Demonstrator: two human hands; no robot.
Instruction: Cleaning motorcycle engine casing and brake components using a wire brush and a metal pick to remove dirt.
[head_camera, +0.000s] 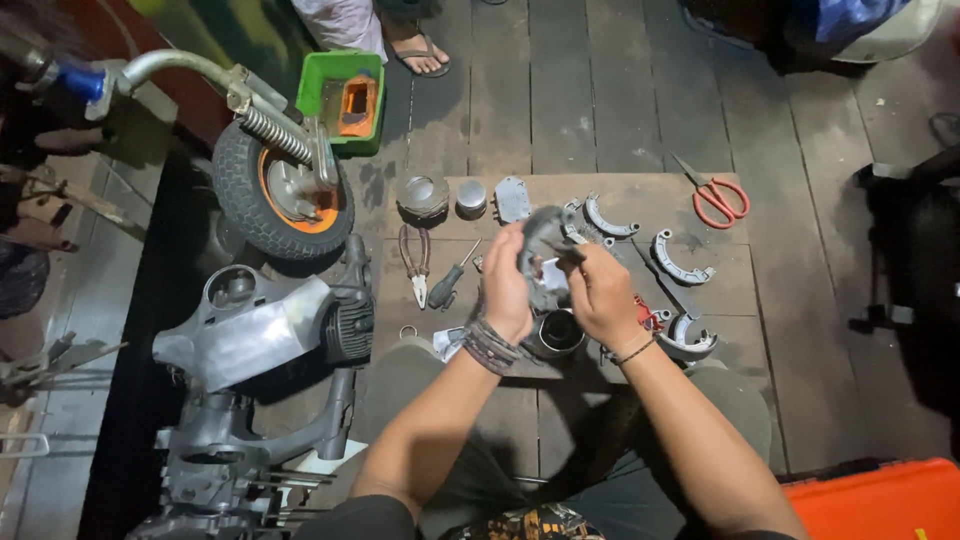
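Note:
My left hand (507, 285) and my right hand (600, 295) are raised together over a wooden board (720, 255) on the floor. Both grip a grey rag (545, 232) wrapped around a small metal part, which the cloth mostly hides. Directly below the hands stands a metal cylinder (556, 332). Curved brake shoes (680, 262) lie on the board to the right. Pliers (415, 262) and a screwdriver (452, 280) lie to the left of my left hand.
Red-handled scissors (720, 200) lie at the board's far right. A small scooter wheel (280, 190) and engine block (260, 330) sit at left. A green tray (345, 95) stands behind, near another person's sandalled foot (420, 50). An orange case (880, 500) is at bottom right.

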